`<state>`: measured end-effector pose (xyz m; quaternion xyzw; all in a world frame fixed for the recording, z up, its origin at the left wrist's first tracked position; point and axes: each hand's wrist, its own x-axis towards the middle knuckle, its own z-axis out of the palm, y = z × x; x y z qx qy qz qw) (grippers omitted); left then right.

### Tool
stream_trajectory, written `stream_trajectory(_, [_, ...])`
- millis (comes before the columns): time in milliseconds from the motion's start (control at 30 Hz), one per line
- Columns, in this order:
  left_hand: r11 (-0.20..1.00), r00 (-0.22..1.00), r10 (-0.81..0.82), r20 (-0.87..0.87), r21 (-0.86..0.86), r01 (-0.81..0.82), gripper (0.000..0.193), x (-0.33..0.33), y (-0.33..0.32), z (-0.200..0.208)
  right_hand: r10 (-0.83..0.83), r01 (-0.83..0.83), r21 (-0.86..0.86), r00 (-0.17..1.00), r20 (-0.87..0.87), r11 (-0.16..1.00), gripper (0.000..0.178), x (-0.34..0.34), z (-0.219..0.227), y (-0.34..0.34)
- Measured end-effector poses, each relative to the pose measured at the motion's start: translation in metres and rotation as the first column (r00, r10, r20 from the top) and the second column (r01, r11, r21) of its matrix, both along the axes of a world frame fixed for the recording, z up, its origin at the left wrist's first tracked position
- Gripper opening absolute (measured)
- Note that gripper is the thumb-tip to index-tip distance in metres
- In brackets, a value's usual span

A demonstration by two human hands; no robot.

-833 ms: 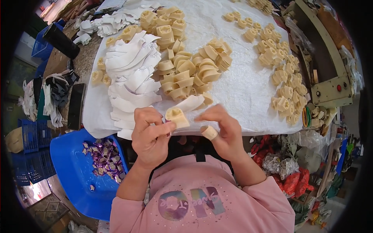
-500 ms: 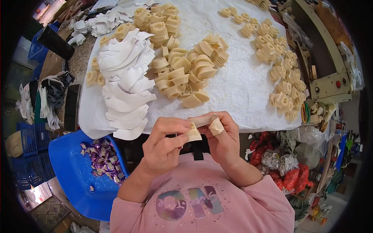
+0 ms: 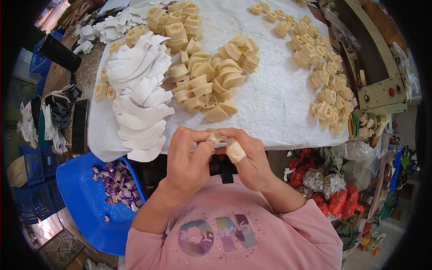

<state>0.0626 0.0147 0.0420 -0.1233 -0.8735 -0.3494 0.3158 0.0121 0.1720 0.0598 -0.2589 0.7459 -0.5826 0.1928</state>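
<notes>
Just off the table's near edge, my left hand [image 3: 188,157] and my right hand [image 3: 251,157] meet with bent fingers around a small beige moulded piece [image 3: 217,137], which looks like a shoe heel. Fingers hide most of it. Pale tape [image 3: 236,151] wraps my right thumb, pressed near the piece. Beyond my hands is a pile of similar curved beige heels [image 3: 204,85]. To its left, white cut pieces with notched edges [image 3: 141,105] overlap in a long fanned stack.
More beige heels [image 3: 326,81] line the right of the white-covered table [image 3: 265,103]. A blue plastic tub [image 3: 81,198] holds purple shiny bits at lower left. A dark cylinder [image 3: 60,53] and phone-like slab [image 3: 81,126] lie left; a metal machine frame [image 3: 382,96] stands right.
My hands have come closer together and moved slightly left, closing over the beige piece. My right thumb has turned and moved down toward my left fingers. The view has shifted slightly.
</notes>
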Motion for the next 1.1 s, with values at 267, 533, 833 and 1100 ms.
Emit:
stream_trajectory(267, [0.813, 0.945, -0.326, 0.027, 0.518, 0.266, 0.024, 0.005, 0.004, -0.002, 0.448, -0.219, -0.487, 0.787, 0.425, 0.845, 0.042, -0.045, -0.023, 0.016])
stream_trajectory(533, [0.922, 0.952, -0.270, 0.145, 0.325, 0.212, 0.022, 0.005, 0.001, -0.004, 0.347, -0.263, -0.258, 0.857, 0.380, 0.930, 0.040, -0.046, -0.021, 0.010])
stream_trajectory(833, [0.371, 0.936, -0.212, 0.281, 0.909, -0.189, 0.010, 0.003, 0.015, 0.005, 0.109, -0.033, -0.425, 0.982, 0.156, 0.904, 0.031, -0.031, -0.027, 0.000])
stream_trajectory(1100, [0.441, 0.919, -0.276, 0.280, 0.887, -0.138, 0.009, 0.002, 0.015, -0.005, -0.004, -0.029, -0.286, 0.994, -0.114, 0.958, 0.012, -0.028, -0.027, -0.008])
